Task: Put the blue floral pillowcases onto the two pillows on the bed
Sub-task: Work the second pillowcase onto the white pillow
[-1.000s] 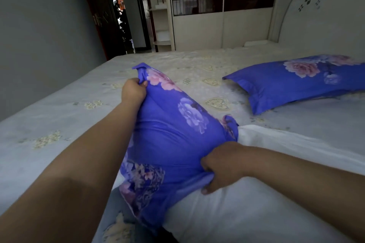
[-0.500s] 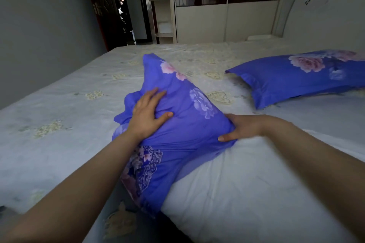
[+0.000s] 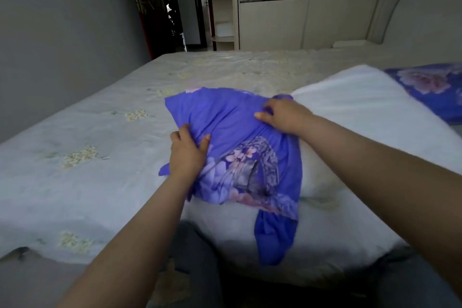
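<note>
The left hand (image 3: pixel 187 155) grips a bunched fold of the blue floral pillowcase (image 3: pixel 232 137), fingers curled into the cloth at its left edge. The right hand (image 3: pixel 282 115) pinches the same pillowcase at its far right edge, just where the cloth meets the bare white pillow (image 3: pixel 350 112). The pillowcase lies rumpled over the near left end of that pillow, covering only part of it, with a loose tail hanging toward the viewer. The pillow rests on the bed (image 3: pixel 87 132). A second pillow (image 3: pixel 430 87), already in its blue floral case, lies beyond it at the right edge, near the headboard (image 3: pixel 425 7).
</note>
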Demonstrator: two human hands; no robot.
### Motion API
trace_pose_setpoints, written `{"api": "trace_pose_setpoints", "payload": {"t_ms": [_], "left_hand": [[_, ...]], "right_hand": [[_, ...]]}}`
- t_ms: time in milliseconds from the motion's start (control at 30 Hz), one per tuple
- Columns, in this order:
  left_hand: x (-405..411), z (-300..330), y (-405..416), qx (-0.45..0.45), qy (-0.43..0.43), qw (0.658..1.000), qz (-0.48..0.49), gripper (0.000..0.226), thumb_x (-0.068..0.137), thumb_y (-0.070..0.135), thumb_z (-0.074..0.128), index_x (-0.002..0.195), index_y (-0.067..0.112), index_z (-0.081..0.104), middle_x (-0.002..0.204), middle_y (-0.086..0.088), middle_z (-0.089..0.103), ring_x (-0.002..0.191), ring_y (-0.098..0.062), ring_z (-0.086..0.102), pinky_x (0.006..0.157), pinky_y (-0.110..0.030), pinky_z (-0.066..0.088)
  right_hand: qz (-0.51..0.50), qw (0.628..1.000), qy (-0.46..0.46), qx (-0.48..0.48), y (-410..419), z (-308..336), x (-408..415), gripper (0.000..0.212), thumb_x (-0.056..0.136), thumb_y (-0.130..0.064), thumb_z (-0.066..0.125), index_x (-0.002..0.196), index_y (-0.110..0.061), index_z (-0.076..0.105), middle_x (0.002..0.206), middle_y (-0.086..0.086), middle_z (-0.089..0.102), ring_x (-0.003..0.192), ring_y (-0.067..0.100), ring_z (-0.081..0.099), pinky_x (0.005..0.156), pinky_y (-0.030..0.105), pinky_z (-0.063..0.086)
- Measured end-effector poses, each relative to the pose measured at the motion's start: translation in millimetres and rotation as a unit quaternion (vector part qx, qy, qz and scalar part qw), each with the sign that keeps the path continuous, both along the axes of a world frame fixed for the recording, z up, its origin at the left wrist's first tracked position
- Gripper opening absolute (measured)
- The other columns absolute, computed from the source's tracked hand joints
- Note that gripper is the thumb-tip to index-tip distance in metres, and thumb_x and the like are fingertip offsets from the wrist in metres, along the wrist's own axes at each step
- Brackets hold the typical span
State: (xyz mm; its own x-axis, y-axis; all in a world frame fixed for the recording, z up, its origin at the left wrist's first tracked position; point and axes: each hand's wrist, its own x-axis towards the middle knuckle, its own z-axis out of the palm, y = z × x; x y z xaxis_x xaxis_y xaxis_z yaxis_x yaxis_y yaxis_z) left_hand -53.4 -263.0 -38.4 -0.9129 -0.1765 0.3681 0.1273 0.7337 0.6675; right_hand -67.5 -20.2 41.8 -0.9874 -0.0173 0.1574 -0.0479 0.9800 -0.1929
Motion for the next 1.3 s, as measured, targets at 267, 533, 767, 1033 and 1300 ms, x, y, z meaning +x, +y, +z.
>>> {"api": "trace_pose_setpoints", "payload": {"t_ms": [267, 533, 767, 1033, 1300], "left_hand": [[36.1, -24.2, 23.8, -0.088, 0.069, 0.994, -0.001, 0.036, 0.088, 0.039, 0.059, 0.113, 0.013, 0.062, 0.109, -0.009, 0.06, 0.101, -0.029, 0.055, 0.083, -0.038, 0.041], [65.6, 2.2, 42.1, -0.017, 0.094, 0.995, -0.001, 0.022, 0.096, 0.019, 0.043, 0.082, 0.007, 0.055, 0.074, -0.009, 0.059, 0.065, -0.026, 0.048, 0.058, -0.03, 0.03], [84.3, -34.9, 58.4, -0.002, 0.04, 0.998, -0.052, 0.033, 0.093, 0.042, 0.046, 0.096, 0.01, 0.054, 0.092, -0.013, 0.063, 0.088, -0.034, 0.057, 0.072, -0.041, 0.044], [99.3, -88.5, 17.5, 0.011, 0.09, 0.992, 0.092, 0.035, 0.085, 0.039, 0.057, 0.099, 0.007, 0.059, 0.098, -0.016, 0.054, 0.089, -0.034, 0.049, 0.079, -0.037, 0.037], [103.0, -72.2, 7.6, 0.277, 0.067, 0.954, 0.094, 0.01, 0.091, 0.011, 0.053, 0.086, 0.019, 0.053, 0.088, 0.003, 0.06, 0.079, -0.012, 0.053, 0.072, -0.019, 0.041]], "right_hand": [[-0.004, 0.984, 0.154, -0.084, -28.1, -69.8, 46.3, 0.074, 0.084, -0.056, 0.057, 0.142, -0.016, 0.035, 0.151, 0.014, 0.025, 0.138, 0.032, 0.024, 0.111, 0.046, 0.026], [0.18, 0.971, 0.158, -0.008, -44.5, -95.0, 59.8, 0.054, 0.091, -0.029, 0.049, 0.143, -0.027, 0.037, 0.152, -0.006, 0.03, 0.141, 0.015, 0.026, 0.114, 0.048, 0.015], [0.147, 0.983, 0.104, -0.042, -40.1, -106.4, 43.9, 0.056, 0.089, -0.03, 0.053, 0.141, -0.014, 0.04, 0.156, 0.007, 0.02, 0.144, 0.025, 0.018, 0.113, 0.049, 0.023], [0.215, 0.906, 0.354, 0.093, -55.3, -122.2, 85.6, 0.029, 0.087, -0.042, 0.054, 0.1, -0.019, 0.065, 0.101, 0.001, 0.061, 0.088, 0.025, 0.056, 0.074, 0.036, 0.037], [0.266, 0.897, 0.31, 0.168, -68.8, -146.2, 96.7, 0.041, 0.082, -0.029, 0.063, 0.119, -0.013, 0.058, 0.118, 0.008, 0.061, 0.113, 0.027, 0.055, 0.095, 0.038, 0.035]]}}
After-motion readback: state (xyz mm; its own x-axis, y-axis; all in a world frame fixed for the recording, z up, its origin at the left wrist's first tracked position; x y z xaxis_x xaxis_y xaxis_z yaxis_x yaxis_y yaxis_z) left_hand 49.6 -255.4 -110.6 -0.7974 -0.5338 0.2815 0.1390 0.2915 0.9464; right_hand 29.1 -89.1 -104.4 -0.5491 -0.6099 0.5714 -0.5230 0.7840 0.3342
